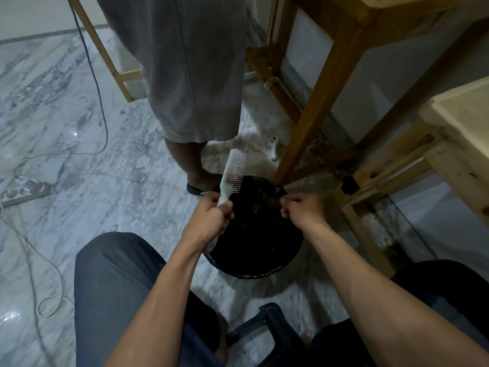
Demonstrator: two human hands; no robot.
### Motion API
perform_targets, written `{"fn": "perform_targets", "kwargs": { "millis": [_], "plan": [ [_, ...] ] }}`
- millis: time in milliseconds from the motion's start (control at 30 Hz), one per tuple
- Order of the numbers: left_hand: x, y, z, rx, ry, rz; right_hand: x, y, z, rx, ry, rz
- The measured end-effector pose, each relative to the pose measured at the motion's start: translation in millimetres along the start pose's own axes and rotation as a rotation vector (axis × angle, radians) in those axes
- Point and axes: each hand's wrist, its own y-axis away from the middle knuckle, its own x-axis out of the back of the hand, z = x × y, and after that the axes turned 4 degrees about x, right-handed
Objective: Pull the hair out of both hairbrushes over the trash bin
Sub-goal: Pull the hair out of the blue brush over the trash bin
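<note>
With the left hand (211,215) clamped on the brush (232,178) handle, the right hand (301,209), fingertips pinched together on what is probably hair, should stay over the bin (251,271) and let go there.

a white hairbrush (234,173) stands tilted over the far-left rim of a round black trash bin (254,271), bristles facing right, a reddish hair clump among them; the bin's inside is dark

Trash bin (254,271) mouth open below; table leg (317,112) crowds right rim, standing person's leg (185,160) behind.
</note>
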Motion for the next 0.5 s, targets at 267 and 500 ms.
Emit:
{"fn": "perform_targets", "kwargs": {
  "millis": [267, 500],
  "plan": [
    [-10.1, -0.1, -0.9, 0.006, -0.046, -0.042, -13.9, 27.3, -16.7, 0.149, -0.061, -0.285],
    [-8.8, -2.1, -5.7, -0.03, -0.101, -0.072, -31.3, 25.0, -34.4, 0.15, -0.193, -0.317]
  ]
}}
